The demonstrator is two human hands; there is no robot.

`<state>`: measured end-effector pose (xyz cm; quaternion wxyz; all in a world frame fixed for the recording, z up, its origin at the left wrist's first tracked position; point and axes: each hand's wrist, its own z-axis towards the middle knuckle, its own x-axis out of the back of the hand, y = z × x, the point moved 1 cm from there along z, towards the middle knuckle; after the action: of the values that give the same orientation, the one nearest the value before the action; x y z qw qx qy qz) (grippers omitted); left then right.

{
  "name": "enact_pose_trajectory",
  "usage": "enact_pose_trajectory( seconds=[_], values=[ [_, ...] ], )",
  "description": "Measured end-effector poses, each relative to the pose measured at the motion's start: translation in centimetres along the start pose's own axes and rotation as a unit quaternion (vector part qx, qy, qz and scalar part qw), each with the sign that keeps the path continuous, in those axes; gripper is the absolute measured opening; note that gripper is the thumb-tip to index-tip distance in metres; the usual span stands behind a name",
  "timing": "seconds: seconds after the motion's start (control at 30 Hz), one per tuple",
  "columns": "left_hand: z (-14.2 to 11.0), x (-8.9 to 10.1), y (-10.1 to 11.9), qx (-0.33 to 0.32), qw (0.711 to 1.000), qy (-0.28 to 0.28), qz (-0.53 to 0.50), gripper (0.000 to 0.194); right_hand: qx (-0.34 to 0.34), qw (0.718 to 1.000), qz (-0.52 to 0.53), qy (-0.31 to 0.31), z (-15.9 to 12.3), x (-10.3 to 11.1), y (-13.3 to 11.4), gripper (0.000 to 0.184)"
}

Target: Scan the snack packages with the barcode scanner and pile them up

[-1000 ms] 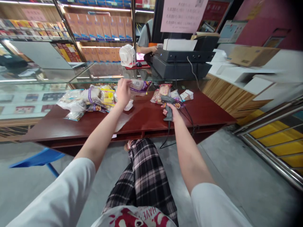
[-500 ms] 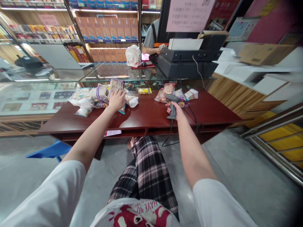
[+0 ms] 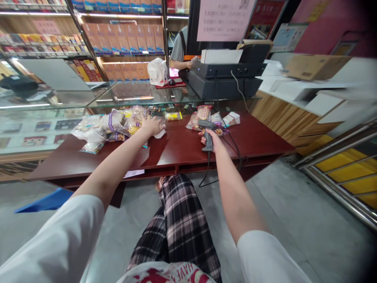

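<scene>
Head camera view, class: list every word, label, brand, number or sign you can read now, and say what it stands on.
"HAVE": on the wearer's shirt front.
Large pink paper sign: rows of characters and digits, too blurred to quote surely.
Small pink shelf sign: too blurred.
Snack packets: printing too small and blurred.
Orange boxes: too small.
Handheld scanner: no lettering can be made out.

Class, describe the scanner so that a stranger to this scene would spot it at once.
Find the dark red desk in front of the glass counter. Toward its right side, the person's right hand grips the grey scanner by its handle. Unlike the wrapped packets just beyond, it is gun-shaped and trails a black cable.
</scene>
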<state>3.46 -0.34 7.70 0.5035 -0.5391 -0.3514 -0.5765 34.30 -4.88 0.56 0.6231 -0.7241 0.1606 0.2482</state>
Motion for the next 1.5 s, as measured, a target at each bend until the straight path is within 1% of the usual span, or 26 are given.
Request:
enact_pose_trajectory(
  seconds=[0.1, 0.17, 0.23, 0.27, 0.3, 0.37, 0.47, 0.53, 0.57, 0.63, 0.73, 0.8, 0.83, 0.9, 1.0, 1.1, 1.13, 1.17, 1.23, 1.3, 1.37, 1.4, 1.43, 1.47, 1.5],
  values=[
    [1.6, -0.7, 0.5, 0.043, 0.996, -0.079, 0.010, 0.058, -0.012, 1.000, -0.002, -0.005, -0.2, -0.1, -0.1, 0.016],
    [3.2, -0.9, 0.6, 0.085, 0.988, -0.126, 0.000, 0.061, -0.012, 1.000, 0.001, -0.007, -0.1, 0.0, 0.0, 0.016],
    [5.1, -0.9, 0.6, 0.120, 0.980, -0.158, -0.028, 0.060, -0.006, 1.000, 0.005, -0.007, 0.1, 0.1, 0.1, 0.015],
    [6.0, -0.9, 0.8, 0.125, 0.978, -0.163, -0.040, 0.058, -0.005, 1.000, 0.006, -0.007, 0.3, 0.1, 0.1, 0.015],
    [6.8, -0.8, 1.0, 0.122, 0.979, -0.157, -0.043, 0.058, -0.007, 1.000, 0.005, -0.006, 0.4, 0.2, 0.2, 0.016],
    [7.8, -0.7, 1.9, 0.097, 0.989, -0.112, -0.022, 0.059, -0.020, 1.000, 0.000, -0.006, 0.6, 0.2, 0.2, 0.018],
    [8.2, -1.0, 3.8, 0.026, 0.999, -0.027, 0.003, 0.058, -0.021, 1.000, -0.001, -0.008, 0.9, 0.2, 0.2, 0.020],
    [8.4, -1.8, 5.0, -0.016, 1.000, -0.006, -0.021, 0.061, -0.015, 1.000, 0.002, -0.010, 1.0, 0.3, 0.3, 0.019],
    [8.6, -2.4, 5.4, -0.025, 0.999, -0.008, -0.038, 0.065, -0.014, 1.000, 0.002, -0.012, 1.0, 0.4, 0.3, 0.019],
    [9.3, -3.7, 5.7, -0.016, 0.997, -0.026, -0.067, 0.073, -0.016, 1.000, -0.001, -0.017, 1.2, 0.6, 0.4, 0.019],
    [10.4, -5.6, 5.4, 0.041, 0.992, -0.083, -0.090, 0.082, -0.018, 1.000, -0.006, -0.024, 1.4, 1.0, 0.7, 0.021],
    [10.8, -6.3, 5.1, 0.069, 0.986, -0.121, -0.091, 0.085, -0.022, 0.999, -0.006, -0.030, 1.5, 1.2, 0.8, 0.022],
    [10.9, -6.4, 5.0, 0.071, 0.986, -0.123, -0.087, 0.086, -0.023, 0.999, -0.006, -0.033, 1.5, 1.2, 0.8, 0.022],
    [10.7, -6.2, 4.9, 0.053, 0.991, -0.095, -0.072, 0.084, -0.023, 0.999, -0.005, -0.034, 1.5, 1.1, 0.8, 0.022],
    [9.8, -5.7, 4.9, 0.019, 0.998, -0.046, -0.038, 0.070, -0.020, 0.999, -0.003, -0.025, 1.3, 0.9, 0.6, 0.020],
    [9.3, -5.5, 4.9, 0.011, 1.000, -0.011, -0.023, 0.059, -0.020, 1.000, -0.004, -0.018, 1.2, 0.6, 0.4, 0.019],
    [9.3, -5.6, 4.8, 0.008, 0.999, -0.010, -0.031, 0.059, -0.021, 1.000, -0.004, -0.016, 1.1, 0.6, 0.4, 0.019],
    [9.3, -5.6, 4.8, 0.001, 0.999, -0.021, -0.043, 0.060, -0.024, 1.000, -0.005, -0.016, 1.1, 0.6, 0.4, 0.020],
    [9.4, -5.8, 4.6, -0.008, 0.995, -0.057, -0.080, 0.060, -0.023, 1.000, -0.009, -0.016, 1.0, 0.5, 0.4, 0.021],
    [9.3, -5.7, 4.5, 0.006, 0.989, -0.071, -0.129, 0.055, -0.019, 1.000, -0.016, -0.018, 1.0, 0.5, 0.4, 0.022],
    [9.0, -5.5, 4.5, 0.032, 0.978, -0.053, -0.199, 0.047, -0.016, 1.000, -0.020, -0.017, 0.9, 0.5, 0.3, 0.022],
    [8.7, -5.3, 4.6, 0.049, 0.965, -0.040, -0.254, 0.043, -0.018, 1.000, -0.019, -0.015, 0.9, 0.5, 0.3, 0.022],
    [8.4, -5.0, 4.8, 0.070, 0.939, -0.025, -0.336, 0.041, -0.022, 1.000, -0.018, -0.014, 0.8, 0.5, 0.2, 0.022],
    [8.2, -4.8, 5.0, 0.094, 0.896, -0.008, -0.434, 0.039, -0.026, 0.999, -0.016, -0.013, 0.8, 0.4, 0.2, 0.022],
    [7.9, -4.4, 5.4, 0.117, 0.839, 0.010, -0.532, 0.037, -0.029, 0.999, -0.013, -0.012, 0.7, 0.3, 0.1, 0.021]
  ],
)
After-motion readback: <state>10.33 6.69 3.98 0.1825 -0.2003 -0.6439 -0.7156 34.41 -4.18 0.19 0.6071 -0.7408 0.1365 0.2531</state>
